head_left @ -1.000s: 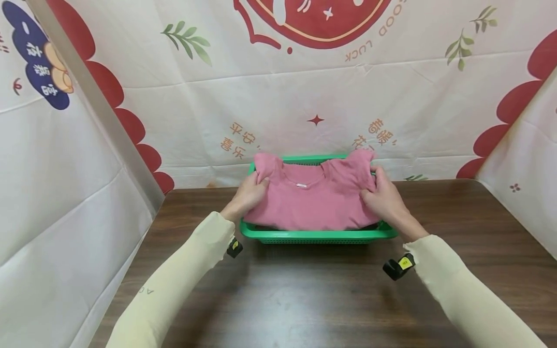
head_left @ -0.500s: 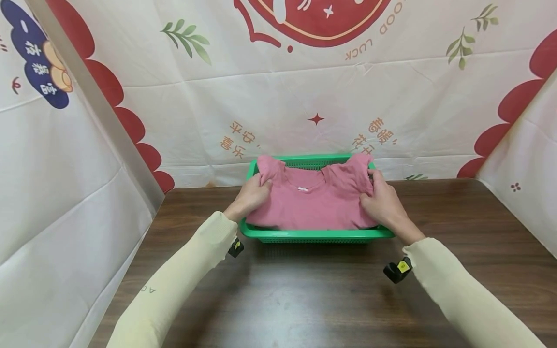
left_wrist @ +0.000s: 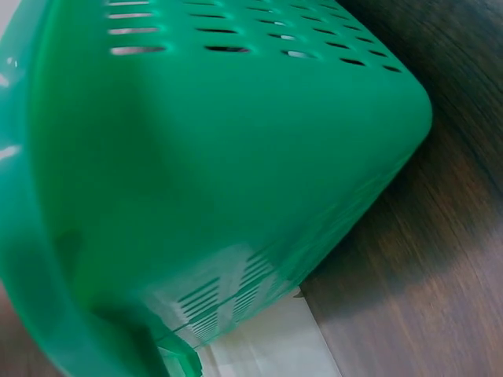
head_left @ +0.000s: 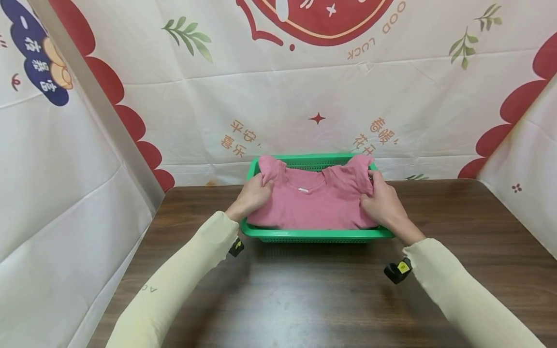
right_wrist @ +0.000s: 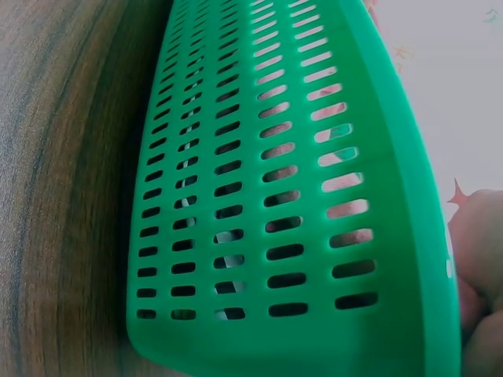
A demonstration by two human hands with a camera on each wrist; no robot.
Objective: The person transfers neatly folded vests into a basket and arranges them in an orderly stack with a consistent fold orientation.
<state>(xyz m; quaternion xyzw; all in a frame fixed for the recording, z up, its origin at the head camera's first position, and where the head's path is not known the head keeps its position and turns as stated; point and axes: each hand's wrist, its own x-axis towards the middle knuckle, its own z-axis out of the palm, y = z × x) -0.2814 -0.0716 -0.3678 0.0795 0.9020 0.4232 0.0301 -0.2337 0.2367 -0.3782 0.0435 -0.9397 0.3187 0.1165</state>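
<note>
A pink T-shirt lies folded inside a green plastic basket, its neckline and small white label facing up. At the shirt's left side, my left hand pinches the cloth between thumb and fingers. My right hand grips the opposite side near the other sleeve, over the basket's right end. Only the basket's outer wall fills the left wrist view, with that hand out of sight. In the right wrist view, pink cloth shows through the slotted side, and part of the hand appears beyond the rim.
The basket stands at the back of a dark wood-grain table, close to a printed white cloth backdrop. Another cloth panel borders the table on the left. A black wrist device hangs under the right sleeve.
Both hands have lowered the T-shirt slightly into the basket, so more of the far rim shows behind it. Over the last half second, the hands and shirt stay almost still.
</note>
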